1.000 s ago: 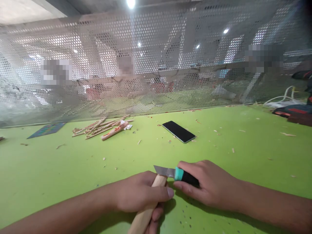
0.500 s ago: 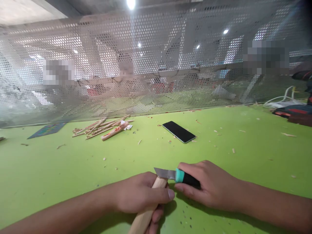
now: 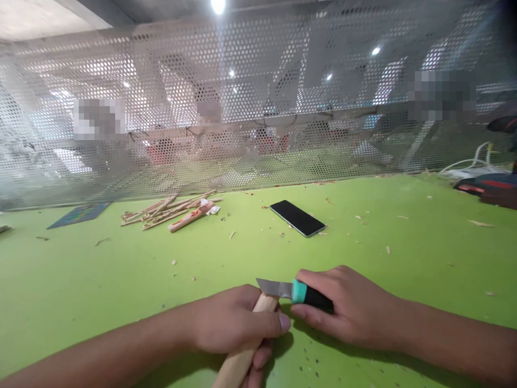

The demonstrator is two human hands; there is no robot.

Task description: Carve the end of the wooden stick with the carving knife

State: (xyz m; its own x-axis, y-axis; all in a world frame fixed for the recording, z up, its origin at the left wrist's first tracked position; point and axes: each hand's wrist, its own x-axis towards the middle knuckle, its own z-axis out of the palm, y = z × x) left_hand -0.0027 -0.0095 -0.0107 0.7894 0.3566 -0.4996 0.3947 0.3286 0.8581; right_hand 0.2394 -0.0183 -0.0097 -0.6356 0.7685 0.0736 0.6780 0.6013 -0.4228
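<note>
The left hand (image 3: 232,320) is closed around the wooden stick (image 3: 242,358), its thumb lying across the upper face; the stick's top end sticks out just past the grip, and the rest runs below the thumb and out at the bottom edge of the view. The long axis slants, the top end pointing forward and a little to the right, away from the person, over the green table (image 3: 133,269). The right hand (image 3: 343,302) is wrapped around the black and teal handle of the knife (image 3: 299,292), and the blade reaches out leftward beyond the fingers. The knife's long axis lies mostly crosswise, its tip pointing left, with the blade at the stick's top end. Whether its edge touches the wood, I cannot tell.
</note>
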